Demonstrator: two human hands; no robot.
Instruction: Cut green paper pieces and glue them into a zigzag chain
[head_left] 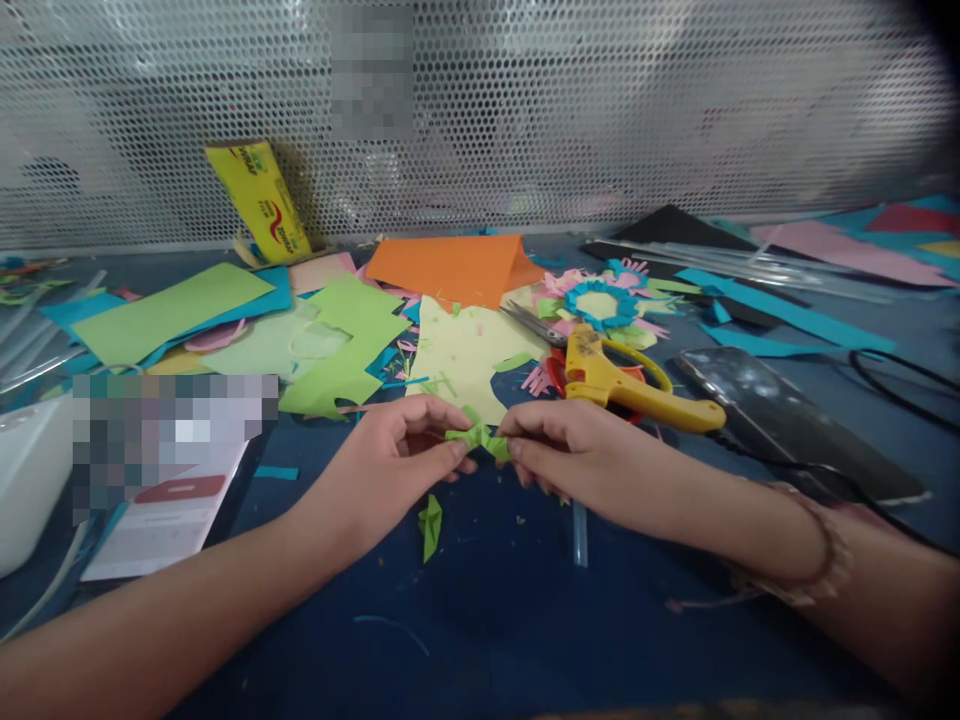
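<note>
The left hand [397,460] and right hand [581,455] are bare, as are both slim forearms [247,570], the right one circled by a pale pinkish bracelet [836,550], perhaps braided or beaded, with a thin, loose cord [716,601].

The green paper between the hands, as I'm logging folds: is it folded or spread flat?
Folded. The green paper, held between the left hand and right hand, shows angled facets rather than one flat sheet.

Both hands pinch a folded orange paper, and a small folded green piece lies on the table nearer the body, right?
Not orange: the head view shows the left hand and right hand pinching folded green paper. The folded green piece does lie nearer the body, on the table.
</note>
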